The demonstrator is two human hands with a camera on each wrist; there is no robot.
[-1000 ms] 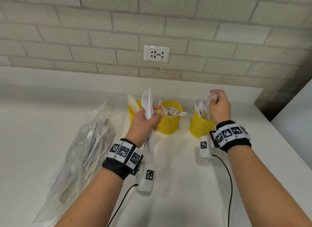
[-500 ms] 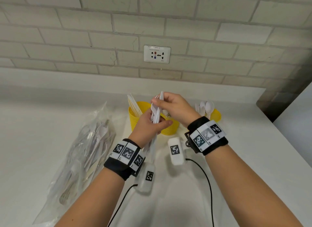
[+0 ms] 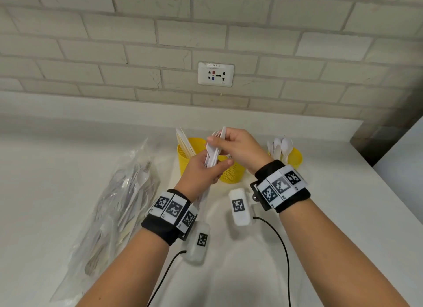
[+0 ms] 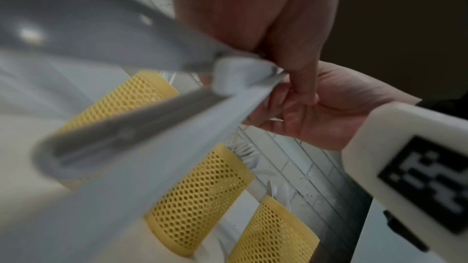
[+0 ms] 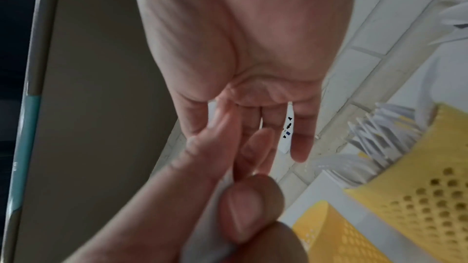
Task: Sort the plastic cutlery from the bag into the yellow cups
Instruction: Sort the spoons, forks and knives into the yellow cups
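Head view: left hand [image 3: 201,171] is clamped around a bundle of cutlery [image 3: 212,151], long axis upright, right hand [image 3: 235,149] pinching 1 piece at the top, straight above the middle cup [image 3: 231,173]. Left wrist: handles run toward the camera. Right wrist: grip detail's unclear.

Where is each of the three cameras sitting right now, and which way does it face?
Head: up high, facing down at the counter; both forearms, left hand and right hand on the cutlery bundle.
Left wrist: under the left palm, along the bundle toward the wall; right hand there too.
Right wrist: under the right palm, facing the wall.
Shared: all show the yellow cups and both hands.
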